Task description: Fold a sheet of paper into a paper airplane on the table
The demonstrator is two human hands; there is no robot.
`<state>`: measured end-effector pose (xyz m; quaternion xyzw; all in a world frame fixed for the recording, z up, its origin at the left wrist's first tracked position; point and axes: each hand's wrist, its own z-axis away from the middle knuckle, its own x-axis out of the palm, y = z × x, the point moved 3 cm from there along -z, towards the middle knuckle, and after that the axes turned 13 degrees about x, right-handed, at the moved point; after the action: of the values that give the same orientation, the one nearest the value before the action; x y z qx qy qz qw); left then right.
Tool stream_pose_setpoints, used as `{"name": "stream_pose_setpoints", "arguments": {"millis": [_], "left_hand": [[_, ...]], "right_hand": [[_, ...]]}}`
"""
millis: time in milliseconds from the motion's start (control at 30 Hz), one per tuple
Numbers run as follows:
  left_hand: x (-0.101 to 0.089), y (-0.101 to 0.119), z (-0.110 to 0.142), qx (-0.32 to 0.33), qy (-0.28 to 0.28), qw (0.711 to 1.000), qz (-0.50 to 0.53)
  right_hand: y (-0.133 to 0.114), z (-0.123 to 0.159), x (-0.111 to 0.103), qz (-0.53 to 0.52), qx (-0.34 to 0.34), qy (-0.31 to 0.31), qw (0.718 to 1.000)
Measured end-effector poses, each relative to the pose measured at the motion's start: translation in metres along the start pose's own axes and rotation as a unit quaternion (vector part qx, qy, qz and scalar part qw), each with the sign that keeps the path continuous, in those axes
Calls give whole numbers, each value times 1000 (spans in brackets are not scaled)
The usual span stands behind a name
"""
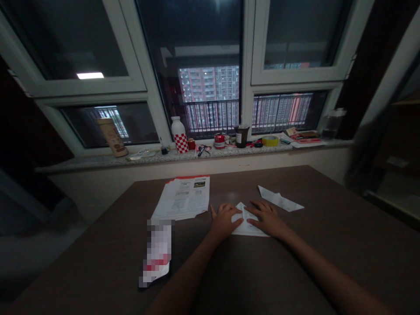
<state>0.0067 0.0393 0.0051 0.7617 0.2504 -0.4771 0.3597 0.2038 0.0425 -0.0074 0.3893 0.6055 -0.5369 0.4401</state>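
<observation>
Lying near the left edge of the dark brown desk, a black smartphone with a blurred screen sits nearest the person, below white printed sheets edged in red. Toward the desk's middle, a folded white paper sheet lies under both hands. The left hand and right hand press flat on it, each grip open with fingers spread. A creased white paper strip lies just beyond the right hand.
</observation>
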Motion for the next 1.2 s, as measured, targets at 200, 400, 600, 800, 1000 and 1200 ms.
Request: {"name": "stream_pose_setpoints", "arguments": {"millis": [200,400,600,800,1000,1200], "left_hand": [[0,0,-1,-2,-8,1000,-10],[3,-3,-2,4,-6,1000,-23],[4,-5,-4,47,-14,998,-37],[4,-3,-5,111,-58,992,-20],[6,-6,-5,93,-79,992,-29],[6,-6,-5,102,-85,991,-33]], "right_hand": [[0,1,1,0,3,10,1000],[0,0,1,-15,1,34,999],[-2,-1,2,-21,8,85,996],[-5,2,-3,4,-21,100,995],[-8,6,-11,10,-26,127,992],[-3,10,-19,19,-40,122,992]]}}
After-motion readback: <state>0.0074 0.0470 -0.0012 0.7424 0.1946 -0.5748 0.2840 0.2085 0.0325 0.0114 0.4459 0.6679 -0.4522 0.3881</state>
